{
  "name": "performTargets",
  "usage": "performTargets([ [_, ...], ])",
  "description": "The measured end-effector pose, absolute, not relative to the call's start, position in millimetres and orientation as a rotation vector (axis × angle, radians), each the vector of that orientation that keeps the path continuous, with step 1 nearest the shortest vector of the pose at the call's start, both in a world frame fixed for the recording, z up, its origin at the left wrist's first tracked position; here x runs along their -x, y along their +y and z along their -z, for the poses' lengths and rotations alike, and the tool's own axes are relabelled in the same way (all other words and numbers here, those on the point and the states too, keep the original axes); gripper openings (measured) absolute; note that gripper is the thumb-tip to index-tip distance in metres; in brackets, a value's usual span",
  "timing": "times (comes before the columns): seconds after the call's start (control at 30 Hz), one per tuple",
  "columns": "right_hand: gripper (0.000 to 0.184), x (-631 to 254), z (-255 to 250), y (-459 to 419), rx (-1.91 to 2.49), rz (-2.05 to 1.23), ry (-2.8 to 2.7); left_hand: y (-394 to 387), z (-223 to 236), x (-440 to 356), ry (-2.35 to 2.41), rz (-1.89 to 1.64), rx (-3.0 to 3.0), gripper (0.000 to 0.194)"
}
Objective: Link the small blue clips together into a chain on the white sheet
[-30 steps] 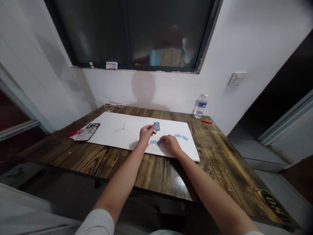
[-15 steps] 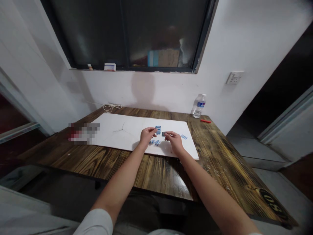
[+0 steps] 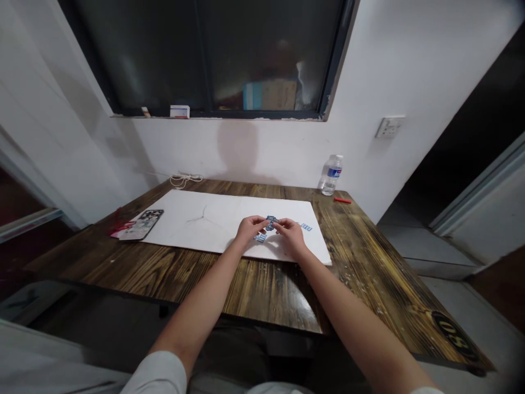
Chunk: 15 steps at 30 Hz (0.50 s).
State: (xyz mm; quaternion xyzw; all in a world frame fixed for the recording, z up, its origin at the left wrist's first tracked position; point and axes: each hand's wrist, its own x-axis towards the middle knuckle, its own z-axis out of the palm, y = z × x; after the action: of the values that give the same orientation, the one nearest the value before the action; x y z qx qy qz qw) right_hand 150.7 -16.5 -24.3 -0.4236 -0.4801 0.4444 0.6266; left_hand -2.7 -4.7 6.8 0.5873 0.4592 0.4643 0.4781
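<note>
My left hand (image 3: 249,229) and my right hand (image 3: 290,235) meet over a white sheet (image 3: 205,219) on the wooden table (image 3: 262,279). Both pinch a small stack of blue tiles (image 3: 270,222) between their fingertips, just above the sheet. Under the hands lies a loose blue tile (image 3: 260,237), partly hidden. Another blue tile (image 3: 305,226) lies flat on the sheet to the right of my right hand.
A phone (image 3: 142,224) on red paper sits at the sheet's left end. A coiled white cord (image 3: 185,178) lies by the wall. At the far right corner stands a water bottle (image 3: 331,175), with a red pen (image 3: 342,200) beside it. A wall socket (image 3: 388,127) is above.
My right hand picked a blue tile off the sheet and carried it left to the stack held in my left hand. The hands now touch at the stack.
</note>
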Motion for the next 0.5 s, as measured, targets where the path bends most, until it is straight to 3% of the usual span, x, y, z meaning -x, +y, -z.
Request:
performTargets([
  [0.5,0.048,-160.4,22.8,-12.7,0.922,-1.140,-1.144,0.5,-0.3,4.6,1.019,-0.979,-1.520,0.038],
])
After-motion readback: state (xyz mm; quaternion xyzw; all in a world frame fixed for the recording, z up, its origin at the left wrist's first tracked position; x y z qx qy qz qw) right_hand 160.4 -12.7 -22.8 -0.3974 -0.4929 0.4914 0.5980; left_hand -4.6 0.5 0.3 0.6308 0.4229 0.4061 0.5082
